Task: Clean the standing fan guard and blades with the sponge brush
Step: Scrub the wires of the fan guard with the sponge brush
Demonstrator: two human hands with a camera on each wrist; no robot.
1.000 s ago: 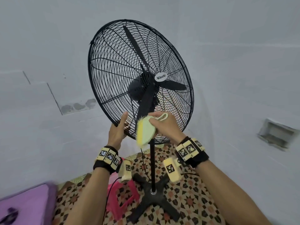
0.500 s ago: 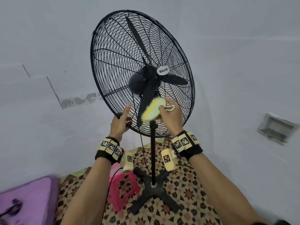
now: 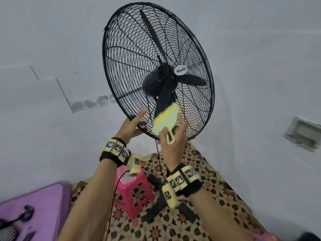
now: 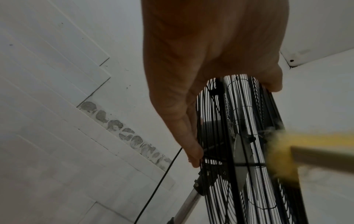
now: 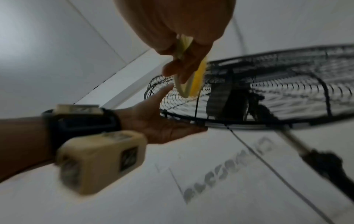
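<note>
Both hands are up at the fan's lower edge. The right hand (image 3: 171, 140) is clamped on the brush (image 3: 165, 121), fingers curled round its pale green handle, and its yellow sponge face lies against the front of the guard (image 3: 132, 54), over the lowest blade (image 3: 164, 100). The left hand (image 3: 130, 126) grips the guard's bottom rim, thumb on the front wires and fingers behind. The fan stands tilted on a pole (image 4: 186, 204) with a black cross base (image 3: 153, 212) on patterned floor (image 3: 215, 185). A pink stool (image 3: 132, 190) stands just beside the base; something purple (image 3: 34, 204) sits at lower left.
</note>
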